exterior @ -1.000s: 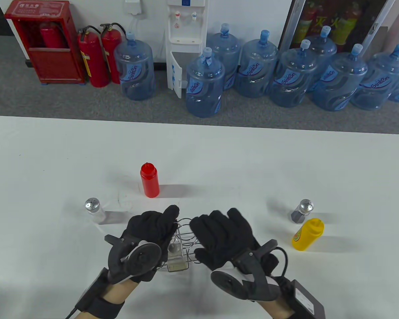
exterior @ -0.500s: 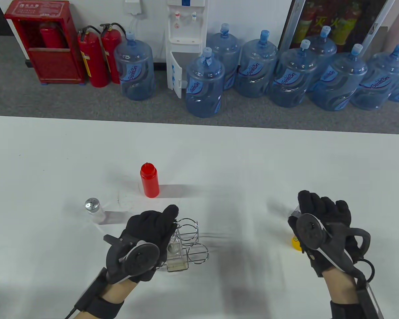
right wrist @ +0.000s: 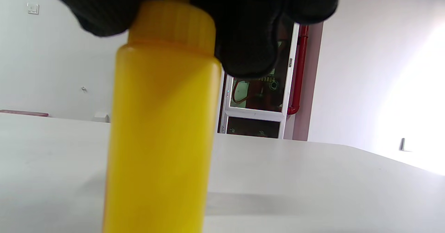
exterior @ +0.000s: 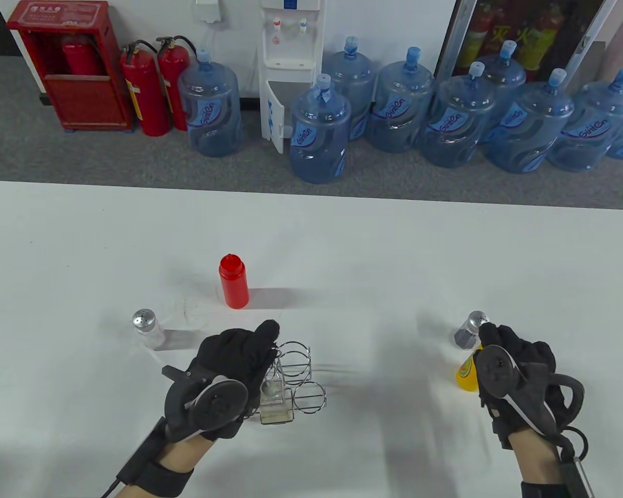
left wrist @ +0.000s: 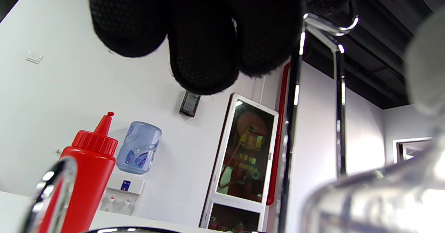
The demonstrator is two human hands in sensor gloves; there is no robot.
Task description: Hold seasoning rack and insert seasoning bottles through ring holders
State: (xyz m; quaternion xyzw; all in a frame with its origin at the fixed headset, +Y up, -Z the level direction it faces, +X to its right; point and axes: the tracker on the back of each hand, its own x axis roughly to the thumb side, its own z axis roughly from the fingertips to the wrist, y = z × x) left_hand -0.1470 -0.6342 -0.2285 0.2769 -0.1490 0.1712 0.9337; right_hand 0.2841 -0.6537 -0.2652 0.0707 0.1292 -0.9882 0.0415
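The chrome wire rack (exterior: 297, 381) stands on the white table (exterior: 342, 249) near the front, with a clear glass bottle (exterior: 276, 402) in one ring. My left hand (exterior: 249, 346) grips the rack's upright handle (left wrist: 295, 104); its fingers (left wrist: 201, 52) curl around the top. My right hand (exterior: 503, 348) is far to the right, on top of the yellow squeeze bottle (exterior: 466, 372). Its fingers (right wrist: 243, 34) close around the cap of the yellow bottle (right wrist: 160, 121), which stands upright on the table.
A red squeeze bottle (exterior: 233, 282) stands behind the rack and also shows in the left wrist view (left wrist: 87, 177). A clear shaker (exterior: 145, 327) stands to the left. A dark shaker (exterior: 470, 329) stands just behind the yellow bottle. Water jugs line the floor beyond.
My right hand left the rack, swung right to the yellow bottle and settled onto its cap. My left hand and the rack have not moved.
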